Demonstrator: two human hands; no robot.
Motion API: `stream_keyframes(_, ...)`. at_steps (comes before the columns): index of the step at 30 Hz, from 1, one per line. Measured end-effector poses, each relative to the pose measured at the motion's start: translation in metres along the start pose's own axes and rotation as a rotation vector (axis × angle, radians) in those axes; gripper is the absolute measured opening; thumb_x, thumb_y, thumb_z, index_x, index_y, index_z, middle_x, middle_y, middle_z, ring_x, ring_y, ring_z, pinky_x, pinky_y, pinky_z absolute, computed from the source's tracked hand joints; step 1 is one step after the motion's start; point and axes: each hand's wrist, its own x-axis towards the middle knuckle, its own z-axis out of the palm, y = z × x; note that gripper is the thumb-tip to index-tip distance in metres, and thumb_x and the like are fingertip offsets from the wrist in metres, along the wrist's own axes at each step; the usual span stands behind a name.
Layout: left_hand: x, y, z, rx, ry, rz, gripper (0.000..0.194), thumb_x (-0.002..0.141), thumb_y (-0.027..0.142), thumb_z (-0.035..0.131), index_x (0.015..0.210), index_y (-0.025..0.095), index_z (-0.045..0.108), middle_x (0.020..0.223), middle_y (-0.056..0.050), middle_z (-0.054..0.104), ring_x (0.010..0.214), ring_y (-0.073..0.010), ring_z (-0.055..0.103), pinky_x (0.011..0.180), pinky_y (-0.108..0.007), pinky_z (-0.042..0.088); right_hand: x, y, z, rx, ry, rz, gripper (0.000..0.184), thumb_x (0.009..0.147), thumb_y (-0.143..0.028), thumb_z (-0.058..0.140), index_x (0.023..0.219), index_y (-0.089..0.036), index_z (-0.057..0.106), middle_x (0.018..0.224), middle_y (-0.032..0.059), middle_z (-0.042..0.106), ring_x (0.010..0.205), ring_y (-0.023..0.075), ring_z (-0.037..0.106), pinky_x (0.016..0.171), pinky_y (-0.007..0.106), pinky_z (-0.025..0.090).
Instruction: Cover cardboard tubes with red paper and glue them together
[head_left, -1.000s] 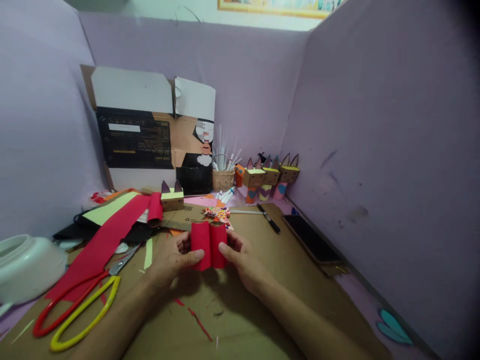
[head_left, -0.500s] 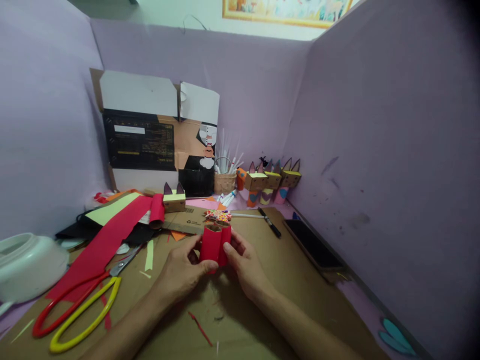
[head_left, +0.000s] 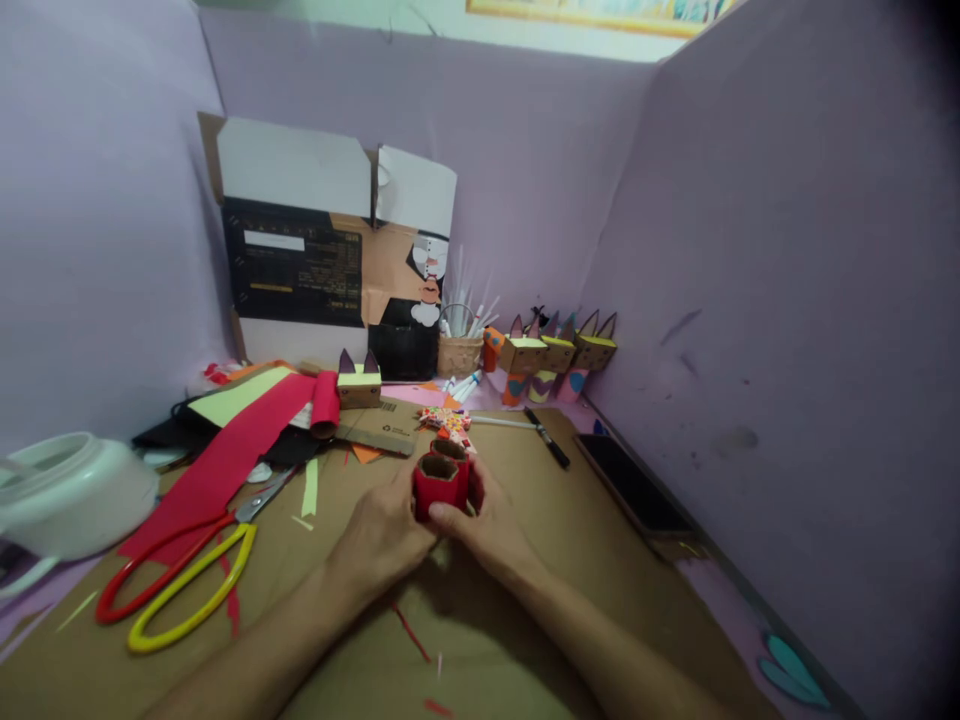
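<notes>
Two short red paper-covered cardboard tubes are pressed together between my hands, a front red tube (head_left: pixel 435 492) and a rear red tube (head_left: pixel 452 452) partly behind it. Their open brown tops face up toward me. My left hand (head_left: pixel 386 530) wraps the left side of the pair, its fingers mostly hidden. With the thumb across the front tube, my right hand (head_left: pixel 487 520) closes around the right side. Beyond them lies a colourful patterned paper piece (head_left: pixel 446 418). A third red tube (head_left: pixel 325 402) rests farther back, beside a cardboard box head with ears (head_left: pixel 359 385).
Scissors (head_left: pixel 244 512) with red and yellow handles lie left, by a red paper strip (head_left: pixel 225 455) and a white bowl (head_left: pixel 82 500). A black marker (head_left: pixel 547 440) and a dark phone-like slab (head_left: pixel 634 485) are right. Finished cat figures (head_left: pixel 523 355) and a basket (head_left: pixel 460 355) stand behind.
The two tubes have turned from side by side to one partly behind the other, and their tops tip toward me. Both hands have turned with them. The view has shifted slightly.
</notes>
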Motion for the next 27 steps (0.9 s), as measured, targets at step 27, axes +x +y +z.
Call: stream_keyframes(27,0.022,-0.034,0.0,-0.28,-0.196,0.005,0.044,0.065,0.025,0.071,0.106,0.016,0.056,0.102,-0.007,0.066,0.09,-0.0219,0.06,0.082,-0.034,0.046,0.021,0.023,-0.02,-0.106,-0.189,-0.012,0.053,0.066,-0.026,0.072,0.114,-0.02,0.053,0.118,0.0098,0.059,0.108,0.026,0.057,0.097,0.044,0.04)
